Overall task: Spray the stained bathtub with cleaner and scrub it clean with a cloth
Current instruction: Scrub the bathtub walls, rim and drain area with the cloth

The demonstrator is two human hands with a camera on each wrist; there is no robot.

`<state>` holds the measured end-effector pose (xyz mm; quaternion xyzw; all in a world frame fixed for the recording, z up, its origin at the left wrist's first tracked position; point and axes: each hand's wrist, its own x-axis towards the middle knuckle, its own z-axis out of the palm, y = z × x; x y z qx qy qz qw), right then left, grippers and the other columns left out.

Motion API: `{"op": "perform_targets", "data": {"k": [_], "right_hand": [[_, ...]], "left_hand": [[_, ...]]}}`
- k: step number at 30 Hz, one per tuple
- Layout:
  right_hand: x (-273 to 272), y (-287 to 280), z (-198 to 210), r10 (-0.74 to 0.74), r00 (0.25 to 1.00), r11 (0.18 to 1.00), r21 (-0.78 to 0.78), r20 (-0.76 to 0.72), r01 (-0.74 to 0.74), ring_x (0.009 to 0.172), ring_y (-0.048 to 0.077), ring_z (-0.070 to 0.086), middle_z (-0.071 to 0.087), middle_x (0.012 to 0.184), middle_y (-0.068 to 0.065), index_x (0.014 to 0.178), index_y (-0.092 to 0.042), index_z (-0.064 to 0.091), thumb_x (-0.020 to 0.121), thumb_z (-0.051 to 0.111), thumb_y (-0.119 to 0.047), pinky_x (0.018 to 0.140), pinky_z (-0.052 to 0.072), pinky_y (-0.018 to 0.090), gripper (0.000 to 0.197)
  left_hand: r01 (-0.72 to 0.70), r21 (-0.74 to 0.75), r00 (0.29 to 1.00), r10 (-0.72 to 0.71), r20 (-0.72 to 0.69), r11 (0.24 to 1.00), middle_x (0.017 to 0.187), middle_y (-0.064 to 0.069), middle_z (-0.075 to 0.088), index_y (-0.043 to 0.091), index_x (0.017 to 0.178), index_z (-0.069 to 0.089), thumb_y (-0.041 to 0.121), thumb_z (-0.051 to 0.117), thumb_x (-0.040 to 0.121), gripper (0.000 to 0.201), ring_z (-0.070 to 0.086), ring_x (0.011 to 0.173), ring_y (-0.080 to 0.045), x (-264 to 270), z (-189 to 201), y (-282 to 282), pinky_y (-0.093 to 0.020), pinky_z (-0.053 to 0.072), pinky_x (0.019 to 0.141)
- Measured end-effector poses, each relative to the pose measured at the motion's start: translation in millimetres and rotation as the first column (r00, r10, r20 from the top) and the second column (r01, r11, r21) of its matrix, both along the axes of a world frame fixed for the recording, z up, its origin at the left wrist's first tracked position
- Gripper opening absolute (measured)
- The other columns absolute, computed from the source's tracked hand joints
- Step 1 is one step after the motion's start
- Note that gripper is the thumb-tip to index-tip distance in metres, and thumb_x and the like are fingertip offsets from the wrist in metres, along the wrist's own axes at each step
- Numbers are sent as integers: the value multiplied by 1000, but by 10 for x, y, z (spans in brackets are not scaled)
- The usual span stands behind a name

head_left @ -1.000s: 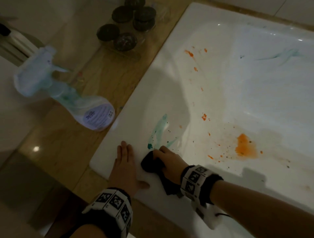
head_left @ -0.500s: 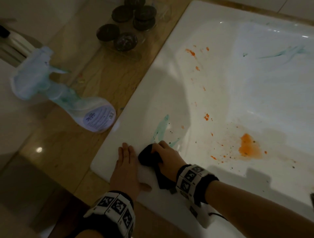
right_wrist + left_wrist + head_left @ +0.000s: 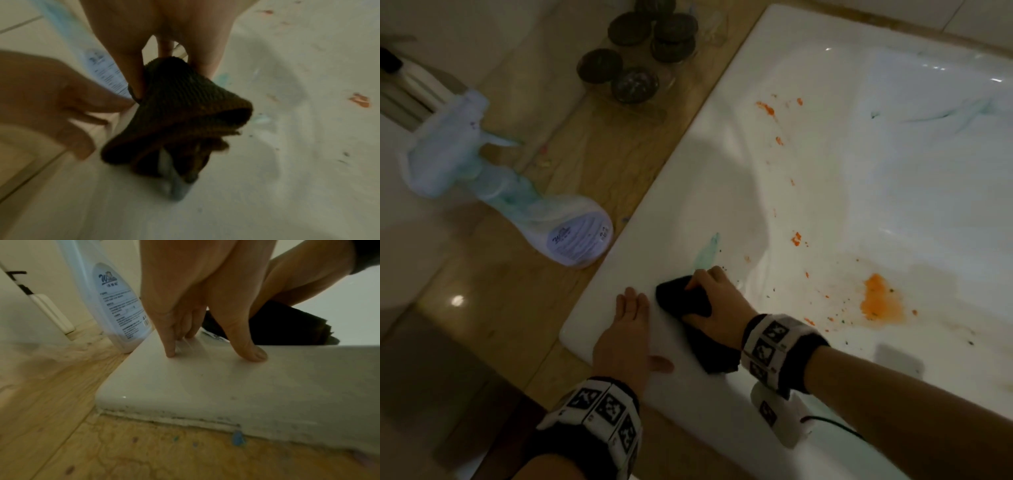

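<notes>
The white bathtub point(image 3: 654, 240) carries a green smear point(image 3: 707, 251) on its near rim, a big orange stain point(image 3: 881, 301) on its floor and orange specks up the wall. My right hand point(image 3: 710, 301) grips a dark ribbed cloth point(image 3: 681, 301) point(image 3: 180, 110) pressed to the rim just below the green smear. My left hand point(image 3: 630, 322) point(image 3: 205, 344) lies flat on the rim beside the cloth, fingers straight. The white spray bottle point(image 3: 565, 233) point(image 3: 115, 305) stands on the wooden ledge left of the tub.
Several dark round lidded jars point(image 3: 633, 51) stand at the back of the wooden ledge point(image 3: 517, 301). Another faint green streak point(image 3: 945, 113) marks the tub's far wall. A white fixture point(image 3: 410, 89) sits at the far left.
The right hand has slid the cloth up the rim toward the green smear, whose lower part is now wiped away. The left hand stays flat on the rim.
</notes>
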<state>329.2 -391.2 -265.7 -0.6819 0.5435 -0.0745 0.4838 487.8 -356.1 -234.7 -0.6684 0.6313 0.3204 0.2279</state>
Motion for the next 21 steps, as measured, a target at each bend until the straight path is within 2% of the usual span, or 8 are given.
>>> {"op": "perform_targets", "data": {"k": [3, 7, 10, 12, 16, 18, 21], "right_hand": [[193, 32, -42, 29, 1000, 997, -68, -3, -29, 82, 19, 43, 37, 118, 7, 111, -11, 46, 86, 60, -19, 75, 37, 25, 30], [204, -76, -112, -48, 999, 998, -41, -15, 47, 80, 20, 42, 41, 111, 8, 103, -13, 45, 84, 57, -8, 73, 35, 26, 23], [125, -231, -134, -149, 987, 989, -20, -61, 149, 78, 21, 42, 37, 101, 5, 93, -15, 40, 84, 55, -8, 72, 35, 28, 20], [58, -346, -152, -215, 973, 977, -4, -88, 215, 78, 22, 43, 37, 101, 6, 91, -17, 35, 85, 54, -9, 72, 37, 29, 21], [-104, -485, -177, -244, 960, 969, 4, -140, 247, 87, 28, 50, 41, 110, 11, 96, -15, 39, 85, 55, -10, 73, 37, 29, 20], [-217, -508, -153, -317, 941, 948, -5, -116, 318, 93, 30, 52, 42, 111, 11, 105, -10, 46, 85, 58, -12, 74, 36, 28, 23], [-421, -546, -112, -459, 883, 887, 3, -97, 461, 96, 30, 52, 43, 114, 11, 111, -7, 47, 86, 59, -15, 76, 34, 26, 29]], "left_hand": [[-23, -16, 1000, 23, -10, 1000, 155, -9, -21, 8, 147, -17, 49, 71, 74, 121, -13, 146, -21, -6, -8, 2, -28, 24, 113], [-11, -14, 1000, 11, 4, 1000, 155, -11, -23, 6, 146, -18, 48, 68, 77, 118, -14, 146, -22, -26, 22, -2, -27, 21, 114], [-1, 6, 999, 1, 36, 1000, 154, -13, -24, 4, 146, -18, 47, 68, 78, 117, -14, 145, -24, -55, 46, -21, -28, 20, 114], [6, 29, 998, -7, 60, 1000, 154, -14, -24, 4, 147, -17, 47, 68, 78, 118, -14, 145, -25, -77, 62, -35, -29, 20, 114], [21, 42, 995, -26, 101, 999, 154, -14, -22, 4, 147, -16, 48, 68, 78, 117, -11, 146, -24, -125, 104, -68, -31, 20, 115], [26, 45, 993, -31, 111, 999, 155, -14, -21, 4, 147, -15, 47, 68, 78, 116, -10, 146, -24, -131, 109, -81, -31, 20, 115], [51, 44, 988, -57, 145, 998, 156, -14, -14, 5, 149, -8, 45, 66, 81, 108, -4, 147, -24, -157, 110, -110, -30, 24, 113]]}}
